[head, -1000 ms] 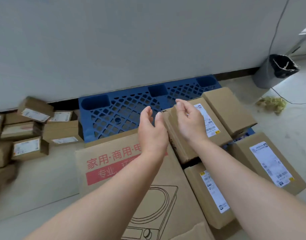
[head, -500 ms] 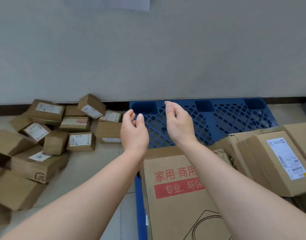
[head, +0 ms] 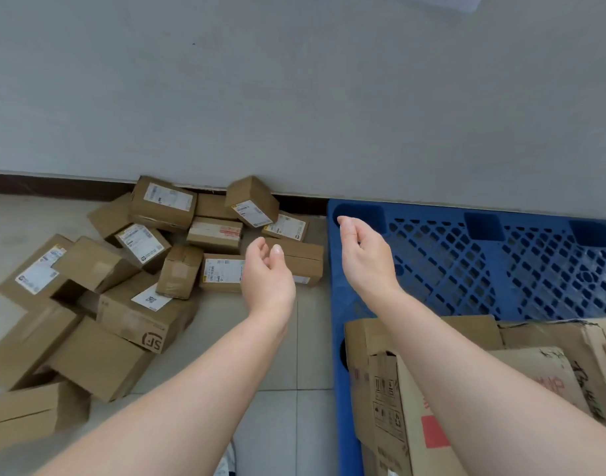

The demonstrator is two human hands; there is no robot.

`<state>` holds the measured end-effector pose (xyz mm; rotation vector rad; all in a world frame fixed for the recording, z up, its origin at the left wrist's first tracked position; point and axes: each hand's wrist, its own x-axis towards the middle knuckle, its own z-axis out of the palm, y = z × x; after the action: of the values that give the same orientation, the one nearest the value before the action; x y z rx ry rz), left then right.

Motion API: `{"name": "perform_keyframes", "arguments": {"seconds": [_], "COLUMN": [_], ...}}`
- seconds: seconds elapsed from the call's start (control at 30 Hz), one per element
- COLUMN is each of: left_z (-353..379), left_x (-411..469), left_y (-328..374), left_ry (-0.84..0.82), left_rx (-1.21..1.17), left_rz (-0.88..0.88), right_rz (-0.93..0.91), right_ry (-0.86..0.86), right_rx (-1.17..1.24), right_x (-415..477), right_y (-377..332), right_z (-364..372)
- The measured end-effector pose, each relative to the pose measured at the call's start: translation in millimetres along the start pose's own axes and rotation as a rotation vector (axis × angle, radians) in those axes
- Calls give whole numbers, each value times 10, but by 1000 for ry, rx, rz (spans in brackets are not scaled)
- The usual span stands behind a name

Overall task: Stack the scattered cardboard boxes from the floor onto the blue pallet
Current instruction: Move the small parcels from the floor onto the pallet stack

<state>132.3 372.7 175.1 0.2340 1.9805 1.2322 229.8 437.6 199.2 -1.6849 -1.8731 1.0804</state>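
Cardboard boxes (head: 150, 269) heaped left of blue pallet (head: 500, 262); left hand (head: 269, 280), right hand (head: 366, 259) empty, loosely spread.

Pallet (head: 473, 266): bright blue, diamond-lattice openwork, with solid darker blue pockets along its wall edge.
Boxes (head: 129, 269) on the floor: plain brown cardboard; many bear white labels with black print, some with a small yellow corner mark.
SF box (head: 140, 317): brown, black logo, white label with a black code square.
Taped box (head: 215, 233): brown, pale tape with red print.
Big box (head: 432, 407) at the pallet's near edge: brown, black symbols, red block and red characters.
Floor (head: 274, 424): pale beige tiles, grey joints.
Wall (head: 294, 97): pale grey; skirting dark brown.
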Motion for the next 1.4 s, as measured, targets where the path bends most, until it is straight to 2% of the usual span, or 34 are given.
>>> {"name": "perform_keyframes", "arguments": {"seconds": [0.2, 0.4, 1.0, 1.13, 1.4], "left_z": [-183, 1, 924, 1043, 1181], "left_x": [425, 817, 2045, 2261, 2483], "left_y": [-200, -505, -2133, -2450, -2713], "left_ry": [34, 53, 87, 87, 38], "left_rx": [-1, -21, -41, -32, -53], "left_rz": [-89, -157, -248, -241, -269], "right_rz": [32, 52, 96, 61, 39], "right_ry": [-57, -122, -333, -373, -390], "right_rx": [-80, -131, -319, -450, -624], "right_x": [266, 580, 1785, 2036, 2400], "right_y": [102, 400, 2129, 2443, 2829], "right_z": [439, 808, 2051, 2317, 2614]}}
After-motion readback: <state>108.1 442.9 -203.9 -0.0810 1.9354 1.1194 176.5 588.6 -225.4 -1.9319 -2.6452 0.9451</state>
